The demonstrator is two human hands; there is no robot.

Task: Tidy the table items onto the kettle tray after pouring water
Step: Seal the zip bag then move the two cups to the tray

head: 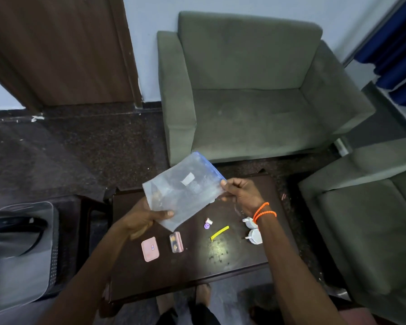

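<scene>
Both hands hold a clear zip bag [185, 191] with a blue seal strip above the dark wooden table [197, 273]. My left hand [143, 219] grips its lower left corner; my right hand [242, 195], with orange cords on the wrist, pinches its right edge by the seal. On the table lie a pink flat case [150, 249], a small pink box with yellow pieces [176, 242], a tiny purple and white item [207, 224], a yellow strip [219, 233] and two white plug adapters [252, 231], partly hidden by my right wrist. No kettle tray is in view.
A grey-green armchair [251, 90] stands behind the table and a second one [370, 219] at the right. A grey bag with black handles [17, 242] sits on a stand at the left. A brown door [56, 50] is at the back left.
</scene>
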